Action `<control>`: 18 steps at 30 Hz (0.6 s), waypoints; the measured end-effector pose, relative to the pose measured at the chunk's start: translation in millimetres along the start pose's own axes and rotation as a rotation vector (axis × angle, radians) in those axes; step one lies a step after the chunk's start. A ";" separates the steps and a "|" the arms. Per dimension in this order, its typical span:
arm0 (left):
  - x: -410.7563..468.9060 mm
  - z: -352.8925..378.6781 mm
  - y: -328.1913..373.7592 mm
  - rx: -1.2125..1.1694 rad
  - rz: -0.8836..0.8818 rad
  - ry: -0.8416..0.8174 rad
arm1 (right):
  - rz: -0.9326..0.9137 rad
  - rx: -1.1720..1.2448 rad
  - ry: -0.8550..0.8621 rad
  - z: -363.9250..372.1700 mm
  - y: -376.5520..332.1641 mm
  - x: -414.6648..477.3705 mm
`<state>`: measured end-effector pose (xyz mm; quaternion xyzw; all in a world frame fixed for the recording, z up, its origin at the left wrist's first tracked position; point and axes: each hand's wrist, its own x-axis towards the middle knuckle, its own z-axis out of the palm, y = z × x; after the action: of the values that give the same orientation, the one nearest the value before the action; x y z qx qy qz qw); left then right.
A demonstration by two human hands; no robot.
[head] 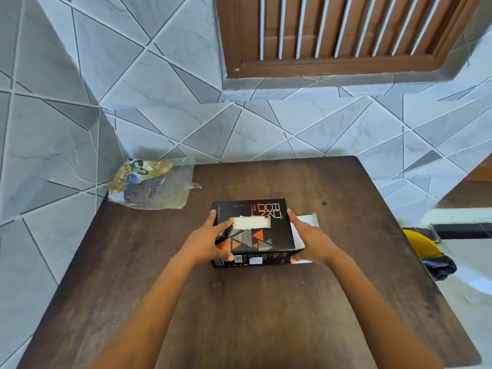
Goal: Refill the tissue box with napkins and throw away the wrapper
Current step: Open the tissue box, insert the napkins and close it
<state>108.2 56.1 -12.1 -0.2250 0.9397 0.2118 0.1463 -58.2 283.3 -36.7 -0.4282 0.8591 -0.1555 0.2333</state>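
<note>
A black tissue box (274, 230) with orange and grey triangles lies flat in the middle of the dark wooden table (239, 315). White napkins (251, 223) show through its torn top slot. My left hand (213, 242) grips the box's left side, thumb at the slot. My right hand (311, 239) presses against the right end, where a white flap (308, 219) stands open. The empty clear wrapper (151, 185), printed with pictures, lies at the table's far left corner.
Grey tiled walls close in behind and to the left of the table. A brown louvred window (346, 35) is above. Off the table's right edge sit a yellow object (420, 242) and a black bag (439, 266) on the floor.
</note>
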 end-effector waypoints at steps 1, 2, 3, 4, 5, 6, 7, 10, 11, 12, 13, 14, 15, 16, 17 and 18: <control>1.5 0.4 0.9 0.003 -0.004 0.014 | -0.029 -0.070 0.024 -1.1 -0.9 2.9; 2.7 0.5 1.6 0.002 -0.006 0.022 | -0.051 -0.124 0.042 -1.9 -0.9 5.6; 3.6 0.3 1.6 -0.002 -0.007 0.026 | -0.071 -0.170 0.061 -2.9 0.3 7.7; 4.3 -0.1 1.0 -0.006 -0.005 0.026 | -0.090 -0.214 0.079 -4.6 2.1 9.6; 4.8 -0.5 0.3 -0.006 -0.001 0.024 | -0.112 -0.264 0.095 -6.6 4.2 11.2; 4.8 -0.8 -0.9 -0.003 0.003 0.025 | -0.134 -0.313 0.106 -8.7 6.7 13.7; 4.7 -1.1 -1.8 0.000 0.008 0.026 | -0.146 -0.352 0.119 -10.6 9.0 16.4; 4.9 -1.0 -4.1 -0.004 0.014 0.031 | -0.131 -0.368 0.210 -14.5 10.8 26.0; 5.2 -0.8 -4.7 -0.013 0.012 0.035 | -0.129 -0.356 0.241 -14.6 10.2 29.3; 5.2 -0.4 -5.1 -0.021 0.009 0.039 | -0.128 -0.335 0.255 -13.6 9.2 31.8; 5.3 -0.1 -5.6 -0.028 0.007 0.041 | -0.122 -0.298 0.260 -12.0 8.2 33.7; 5.0 0.3 -5.8 -0.034 0.006 0.042 | -0.107 -0.245 0.258 -9.5 7.8 34.7; 4.5 0.8 -6.0 -0.040 0.008 0.043 | -0.087 -0.178 0.254 -6.9 7.6 35.0; 4.3 1.4 -6.1 -0.046 0.010 0.045 | -0.062 -0.098 0.249 -4.1 8.5 34.7; 3.9 1.7 -6.1 -0.053 0.011 0.048 | -0.045 -0.012 0.246 -1.3 9.5 33.7; 4.0 2.5 -6.3 -0.062 0.008 0.051 | -0.040 0.071 0.240 2.0 11.2 32.9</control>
<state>108.3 50.8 -17.8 -0.2309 0.9370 0.2357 0.1146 -81.8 263.2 -52.4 -0.4151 0.8661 -0.2406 0.1404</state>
